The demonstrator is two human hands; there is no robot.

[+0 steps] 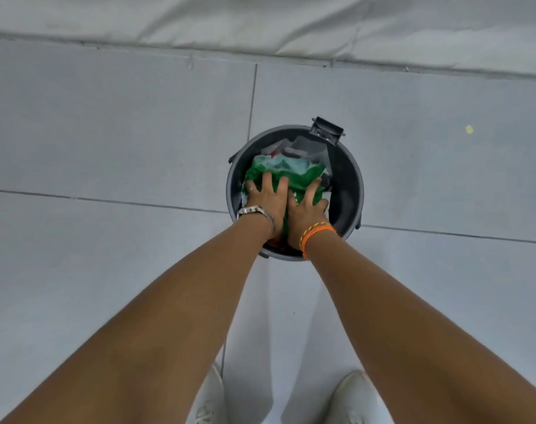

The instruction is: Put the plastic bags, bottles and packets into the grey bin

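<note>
Both hands are laid flat, fingers spread, on a green plastic bag (300, 179) that sits at the top of the grey bin (349, 185). The left hand (265, 198) is pressed on the bag's left part, the right hand (308, 206) just beside it on the right, their inner edges touching; neither is clamped around anything. A pale blue bag (286, 163) is seen beyond the fingertips, and grey packets (303, 148) lie behind it against the far wall of the bin. The bin is stood on a tiled floor (107, 133), with a hinge bracket (326, 130) at its far rim. A watch (256, 211) is worn on the left wrist, orange bands (315, 232) on the right. A small yellow scrap (469, 129) lies on the floor well apart to the right. White shoes (352, 399) are seen at the bottom.
</note>
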